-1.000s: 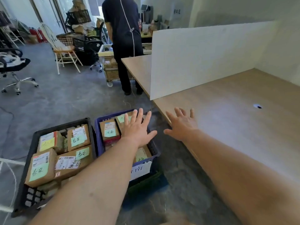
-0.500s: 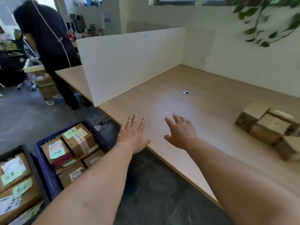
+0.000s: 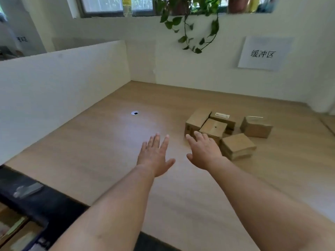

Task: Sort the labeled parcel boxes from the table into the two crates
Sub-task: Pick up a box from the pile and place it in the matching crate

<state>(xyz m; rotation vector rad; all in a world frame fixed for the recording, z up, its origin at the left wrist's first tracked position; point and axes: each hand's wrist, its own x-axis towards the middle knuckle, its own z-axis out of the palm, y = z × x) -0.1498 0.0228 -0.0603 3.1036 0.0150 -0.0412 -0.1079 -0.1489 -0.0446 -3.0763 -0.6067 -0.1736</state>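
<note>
Several brown cardboard parcel boxes (image 3: 213, 126) lie in a loose cluster on the wooden table (image 3: 101, 145), right of centre. One box (image 3: 237, 146) sits nearest me, and another (image 3: 256, 126) stands apart at the right. My right hand (image 3: 204, 151) reaches over the table with straight fingers, its fingertips just in front of the cluster's left side. My left hand (image 3: 155, 155) hovers flat beside it, empty. A corner of a crate (image 3: 20, 230) with boxes inside shows at the bottom left.
A white divider panel (image 3: 59, 91) borders the table on the left, and a white wall closes the back. A round cable hole (image 3: 135, 113) sits mid-table. A paper sign (image 3: 262, 54) hangs on the wall, with a trailing plant (image 3: 192, 24) above.
The view swung right from the crates on the floor to the table. Both hands moved from above the crates across the table edge toward the box cluster, staying empty.
</note>
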